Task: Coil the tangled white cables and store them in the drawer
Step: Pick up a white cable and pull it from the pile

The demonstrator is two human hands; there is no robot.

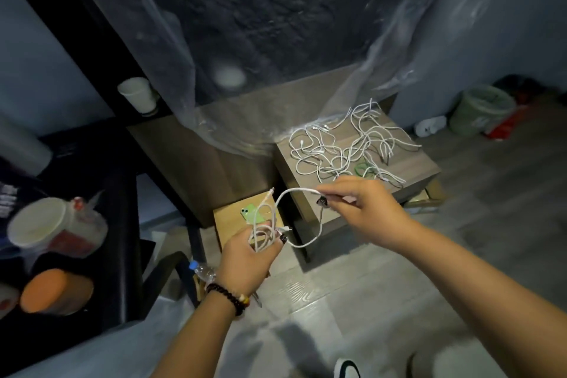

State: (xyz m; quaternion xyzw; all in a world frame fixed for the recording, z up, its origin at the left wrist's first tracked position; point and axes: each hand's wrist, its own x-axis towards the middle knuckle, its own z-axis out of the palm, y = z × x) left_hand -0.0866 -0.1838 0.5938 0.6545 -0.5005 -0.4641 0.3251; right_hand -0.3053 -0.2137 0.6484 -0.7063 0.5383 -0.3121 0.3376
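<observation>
Right, we're mid-coil on one white cable: the left hand has its fingers curled round a small bundle of loops, gripping it just below the open wooden drawer, while the right hand pinches the free run of the same cable between thumb and forefinger, out to the right of that drawer. Between the two hands the cable arcs up and then sags in a slack loop. Behind the right hand, on the wooden counter, the tangled pile of white cables lies spread out and untouched, with a green band showing among the strands at its near edge. A green phone lies inside the drawer, partly behind the bundle. My read is that this is the winding step for a first cable, with the bulk of the job on the counter not yet begun. The next move, I'd say, calls for the right hand to bring its length round to the left hand's bundle and lay another loop on, keeping the slack section from snagging, then tuck the plug end so the coil holds before it goes down into the drawer beside the phone. A loose grip on the bundle could let the loops spring apart.
</observation>
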